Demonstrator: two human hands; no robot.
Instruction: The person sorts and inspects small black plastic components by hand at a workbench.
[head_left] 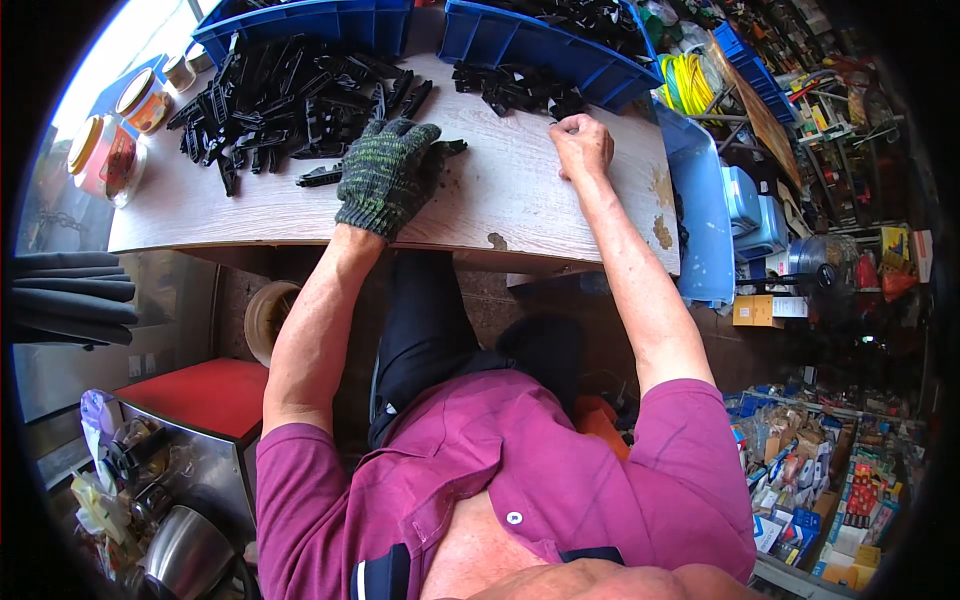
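My left hand [385, 175], in a dark green and black knitted glove, is over the table [500, 190] with its fingers curled round a black plastic part [452, 147], whose end sticks out to the right. Beside the glove lies another black part [320, 176]. A large heap of black plastic parts [270, 95] spreads beyond and left of this hand. My bare right hand [583, 145] is closed in a pinch at the right of the table, by a smaller pile of black parts [515, 88]. What its fingertips hold, if anything, is too small to make out.
Two blue crates [310, 30] [550, 50] stand along the table's far edge. Lidded jars [105, 155] are at the left. A light blue bin [705, 200] adjoins the right edge. Beneath the left arm is a red-topped cabinet [190, 395]; crowded shelves fill the right.
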